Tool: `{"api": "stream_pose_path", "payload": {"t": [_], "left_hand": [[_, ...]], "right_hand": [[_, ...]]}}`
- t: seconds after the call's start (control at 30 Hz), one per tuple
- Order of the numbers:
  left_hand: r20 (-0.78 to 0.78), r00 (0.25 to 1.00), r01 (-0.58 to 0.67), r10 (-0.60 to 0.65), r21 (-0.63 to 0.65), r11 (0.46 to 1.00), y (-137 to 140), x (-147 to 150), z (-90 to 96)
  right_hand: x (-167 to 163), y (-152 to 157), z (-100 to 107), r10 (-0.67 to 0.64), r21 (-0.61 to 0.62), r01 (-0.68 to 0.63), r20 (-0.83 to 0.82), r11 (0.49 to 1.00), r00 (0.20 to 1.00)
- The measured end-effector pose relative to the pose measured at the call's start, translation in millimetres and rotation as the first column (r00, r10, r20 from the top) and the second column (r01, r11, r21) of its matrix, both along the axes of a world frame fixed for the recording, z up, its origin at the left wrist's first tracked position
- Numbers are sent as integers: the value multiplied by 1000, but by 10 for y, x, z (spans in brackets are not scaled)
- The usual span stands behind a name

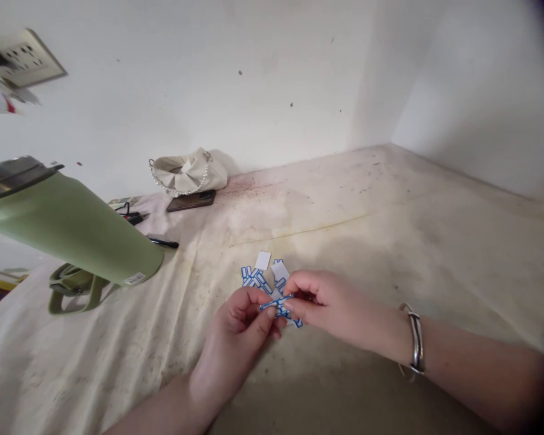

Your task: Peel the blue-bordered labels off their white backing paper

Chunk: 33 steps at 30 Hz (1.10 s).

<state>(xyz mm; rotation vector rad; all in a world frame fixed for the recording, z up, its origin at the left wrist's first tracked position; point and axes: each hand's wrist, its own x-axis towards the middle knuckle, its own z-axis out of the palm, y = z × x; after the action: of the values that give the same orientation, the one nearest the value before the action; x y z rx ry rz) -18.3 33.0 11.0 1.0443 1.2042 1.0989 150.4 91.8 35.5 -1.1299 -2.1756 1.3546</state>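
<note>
My left hand (247, 317) and my right hand (310, 296) meet near the middle of the table. Between them they pinch a thin white strip with blue edges (276, 302), one end in each hand's fingertips. Just behind and below the fingers lies a loose pile of small white pieces with blue outlines (256, 278). Among these pieces are plain white squares, one white square (263, 260) at the back of the pile. My fingers hide part of the pile. A silver bangle (416, 343) circles my right wrist.
A large green tumbler (81, 223) with a handle stands at the left. Behind it lie a black pen (164, 242) and dark cables. A cream bag (190, 172) with a pearl strap and a phone (191, 200) rest by the wall. A wrinkled pale cloth (372, 254) covers the table.
</note>
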Motion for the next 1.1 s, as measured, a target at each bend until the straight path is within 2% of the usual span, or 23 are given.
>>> {"api": "stream_pose_path", "payload": {"t": [0.1, 0.27, 0.33, 0.43, 0.53, 0.63, 0.7, 0.97, 1.1], "left_hand": [[-58, 998, -20, 21, 29, 999, 4, -3, 7], [-60, 998, -24, 27, 49, 998, 13, -24, -20], [-41, 996, -77, 79, 58, 995, 21, -36, -49], [-2, 977, -210, 211, 66, 975, 41, -47, -83], [32, 960, -278, 277, 49, 959, 62, -47, -87], [35, 962, -274, 272, 46, 961, 71, -48, -84], [13, 968, -249, 249, 52, 967, 70, -53, -88], [25, 976, -218, 217, 58, 974, 67, -46, -80], [40, 974, -225, 224, 33, 974, 67, -27, -54]], "right_hand": [[9, -5, -17, 9, -15, -9, 2, 1000, 1000], [32, 6, -39, 24, 18, -24, -22, 1000, 999], [45, 26, -43, -8, 81, 9, -21, 997, 1000], [70, 57, -77, -75, 250, 61, 49, 966, 996], [92, 63, -164, -50, 402, -21, 164, 915, 985], [93, 44, -254, -11, 474, -98, 223, 875, 975], [84, 32, -282, -9, 478, -109, 239, 871, 971], [45, 39, -231, 5, 400, -86, 199, 913, 980], [78, 46, -129, 11, 286, -64, 183, 956, 983]]}}
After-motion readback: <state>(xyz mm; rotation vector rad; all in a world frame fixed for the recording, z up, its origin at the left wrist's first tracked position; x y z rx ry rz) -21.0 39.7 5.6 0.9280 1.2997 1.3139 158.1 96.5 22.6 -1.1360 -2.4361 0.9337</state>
